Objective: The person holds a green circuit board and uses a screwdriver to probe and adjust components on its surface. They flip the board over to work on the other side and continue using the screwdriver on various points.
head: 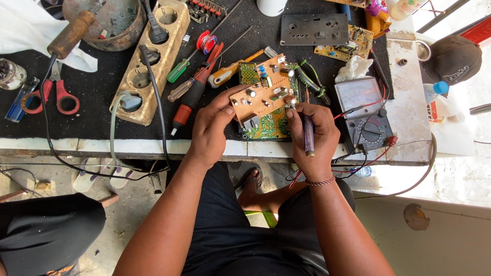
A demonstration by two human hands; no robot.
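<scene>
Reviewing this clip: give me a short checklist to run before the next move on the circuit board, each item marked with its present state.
1. Left hand steadies the circuit board at its edge: ok.
2. Right hand grips the pen-like tool: ok.
3. Tool tip on the intended spot of the board: cannot tell, fingers hide it.
4. Meter within reach beside the right hand: ok.
5. Meter leads clear of the board: ok.
6. Screwdrivers lie clear of the left hand: ok.

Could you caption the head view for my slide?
Left hand steadies an orange circuit board; right hand holds a pen-like tool.
</scene>
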